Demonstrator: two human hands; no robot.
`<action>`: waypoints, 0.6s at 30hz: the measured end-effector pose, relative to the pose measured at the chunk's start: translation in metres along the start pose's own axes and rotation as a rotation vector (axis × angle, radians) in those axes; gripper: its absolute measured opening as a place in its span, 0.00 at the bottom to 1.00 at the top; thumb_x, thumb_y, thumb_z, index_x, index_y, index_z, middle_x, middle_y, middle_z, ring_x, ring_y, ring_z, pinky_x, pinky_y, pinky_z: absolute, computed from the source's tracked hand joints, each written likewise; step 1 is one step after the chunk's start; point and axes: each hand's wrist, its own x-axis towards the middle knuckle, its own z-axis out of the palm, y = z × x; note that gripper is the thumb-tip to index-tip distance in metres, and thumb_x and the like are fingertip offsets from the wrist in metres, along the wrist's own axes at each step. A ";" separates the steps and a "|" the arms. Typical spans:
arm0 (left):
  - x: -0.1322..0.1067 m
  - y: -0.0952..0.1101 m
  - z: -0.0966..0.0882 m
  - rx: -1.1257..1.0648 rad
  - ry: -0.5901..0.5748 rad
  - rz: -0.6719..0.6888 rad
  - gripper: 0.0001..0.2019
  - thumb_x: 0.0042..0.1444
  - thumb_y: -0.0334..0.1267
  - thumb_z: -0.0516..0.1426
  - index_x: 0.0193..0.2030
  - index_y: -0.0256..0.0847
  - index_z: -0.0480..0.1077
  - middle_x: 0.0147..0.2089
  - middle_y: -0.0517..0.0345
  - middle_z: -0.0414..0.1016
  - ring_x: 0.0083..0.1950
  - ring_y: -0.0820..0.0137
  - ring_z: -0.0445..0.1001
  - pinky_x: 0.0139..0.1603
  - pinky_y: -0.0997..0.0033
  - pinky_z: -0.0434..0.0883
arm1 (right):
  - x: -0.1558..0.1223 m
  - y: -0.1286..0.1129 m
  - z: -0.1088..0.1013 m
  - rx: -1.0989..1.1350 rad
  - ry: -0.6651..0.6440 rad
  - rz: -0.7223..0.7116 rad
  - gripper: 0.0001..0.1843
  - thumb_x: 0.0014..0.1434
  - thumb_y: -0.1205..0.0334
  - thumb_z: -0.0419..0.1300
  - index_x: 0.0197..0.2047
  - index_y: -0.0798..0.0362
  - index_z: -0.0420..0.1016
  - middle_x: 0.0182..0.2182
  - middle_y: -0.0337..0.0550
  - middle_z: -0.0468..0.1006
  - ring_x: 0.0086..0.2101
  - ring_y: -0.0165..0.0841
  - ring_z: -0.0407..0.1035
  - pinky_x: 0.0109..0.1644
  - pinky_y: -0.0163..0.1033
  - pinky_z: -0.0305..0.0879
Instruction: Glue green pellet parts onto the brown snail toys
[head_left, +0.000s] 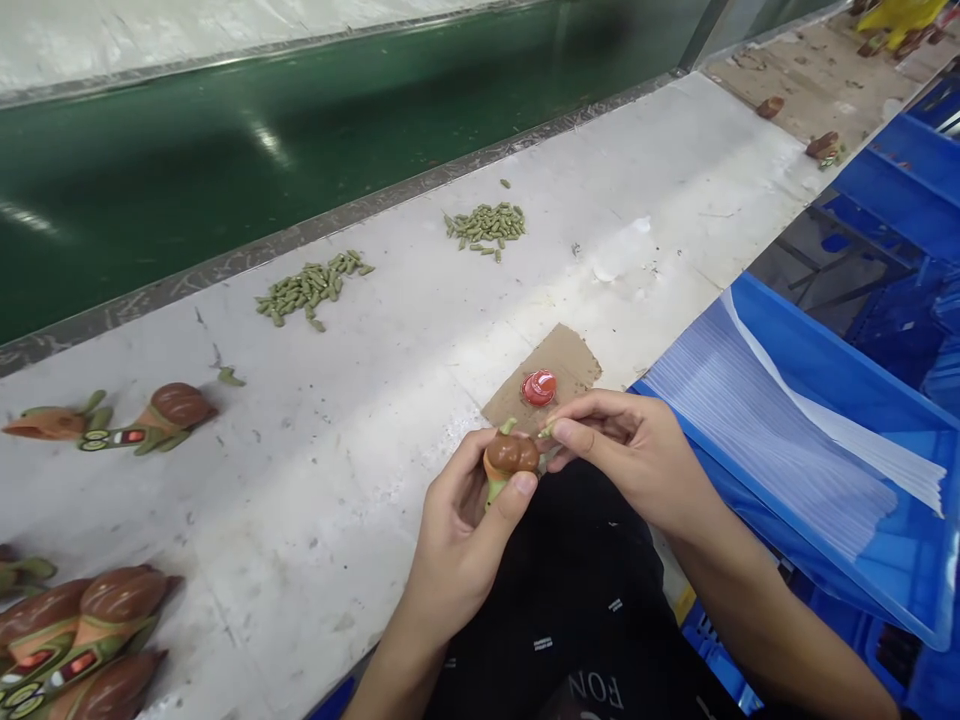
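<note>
My left hand (457, 540) is closed round a small brown and green toy figure (510, 458), holding it over my lap at the table's near edge. My right hand (630, 450) pinches a tiny green piece (546, 432) right beside the toy's top. Just beyond the hands a red cap (538, 387) lies on a scrap of brown cardboard (574, 360). Two heaps of small green pieces (311, 288) (486, 226) lie farther out on the white table (390, 400).
Finished brown and green toys lie at the left (142, 420) and in a pile at the lower left (82, 630). A green conveyor belt (262, 150) runs along the far side. A blue bin (825, 470) with white sheets stands at my right.
</note>
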 end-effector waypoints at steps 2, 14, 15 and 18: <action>-0.001 0.000 -0.001 0.000 -0.011 -0.012 0.09 0.78 0.48 0.68 0.53 0.46 0.83 0.49 0.58 0.84 0.53 0.67 0.83 0.58 0.74 0.80 | 0.000 0.000 0.000 0.003 0.000 0.004 0.12 0.62 0.52 0.86 0.41 0.49 0.93 0.35 0.43 0.93 0.33 0.36 0.89 0.42 0.37 0.90; -0.002 0.000 -0.001 0.051 -0.043 -0.013 0.05 0.79 0.46 0.67 0.53 0.50 0.83 0.47 0.61 0.84 0.50 0.69 0.83 0.55 0.78 0.80 | -0.006 -0.002 0.000 -0.254 -0.051 -0.129 0.04 0.73 0.62 0.74 0.45 0.45 0.93 0.43 0.40 0.94 0.41 0.36 0.89 0.48 0.39 0.86; -0.002 0.001 -0.001 0.066 -0.040 -0.013 0.05 0.79 0.46 0.67 0.53 0.50 0.83 0.47 0.62 0.83 0.50 0.69 0.83 0.54 0.79 0.79 | -0.007 -0.002 0.000 -0.309 -0.057 -0.158 0.05 0.74 0.63 0.73 0.45 0.45 0.93 0.44 0.40 0.94 0.43 0.36 0.89 0.51 0.40 0.85; -0.002 0.003 0.000 0.108 -0.029 0.009 0.05 0.78 0.45 0.67 0.54 0.51 0.83 0.46 0.61 0.83 0.48 0.69 0.82 0.53 0.80 0.79 | -0.008 0.000 -0.001 -0.363 -0.082 -0.191 0.05 0.75 0.64 0.71 0.46 0.46 0.91 0.45 0.40 0.94 0.46 0.37 0.89 0.52 0.41 0.84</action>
